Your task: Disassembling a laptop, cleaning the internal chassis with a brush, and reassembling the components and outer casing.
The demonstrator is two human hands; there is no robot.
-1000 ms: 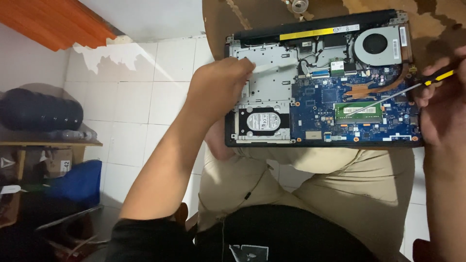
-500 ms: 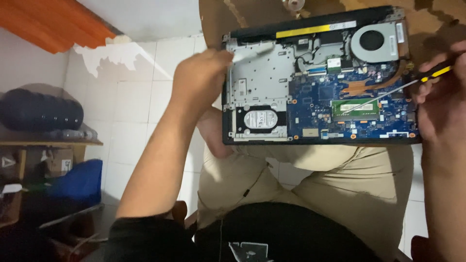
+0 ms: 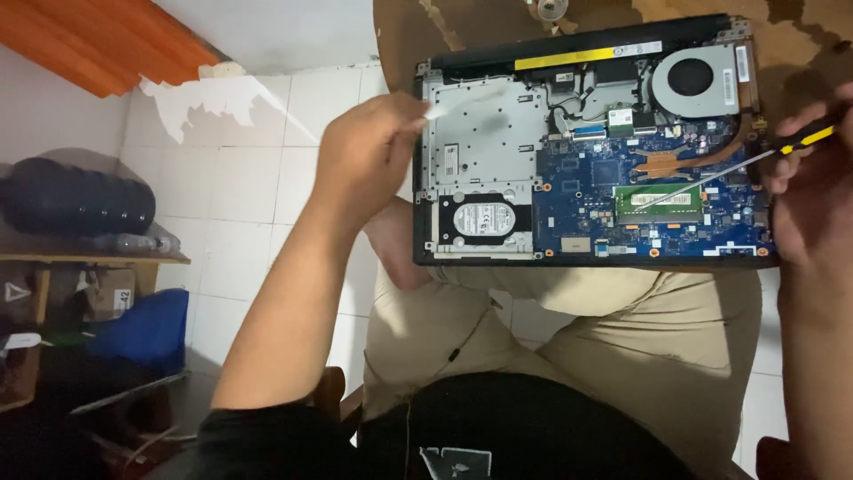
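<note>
1. Nearest the camera: the person sits with knees in tan trousers (image 3: 569,329), and the opened laptop (image 3: 591,142) rests across the lap, its far edge against a round brown table (image 3: 409,36). Bottom cover is off; boards exposed.
2. Left hand (image 3: 369,156): a second ago it lay over the grey metal plate (image 3: 484,133) inside the left half of the chassis. Now it has drawn back to the left edge of the laptop, fingers pinched shut on a small pale piece (image 3: 433,112), too small to identify.
3. Right hand (image 3: 813,191): wrapped around the yellow-and-black handle of a screwdriver (image 3: 737,164). The shaft points left, the tip over the green memory module (image 3: 659,201). Position almost unchanged across the last second.
4. Judgement: the left-hand shift suggests a small part or tab is being lifted clear of the plate area, while the tool waits at the board.
5. Mid-chassis: round hard drive (image 3: 480,218) near the front edge, copper heat pipe (image 3: 684,160) running up to the fan (image 3: 697,80).
6. Farthest: yellow-striped battery bar (image 3: 586,58) along the rear edge.
</note>
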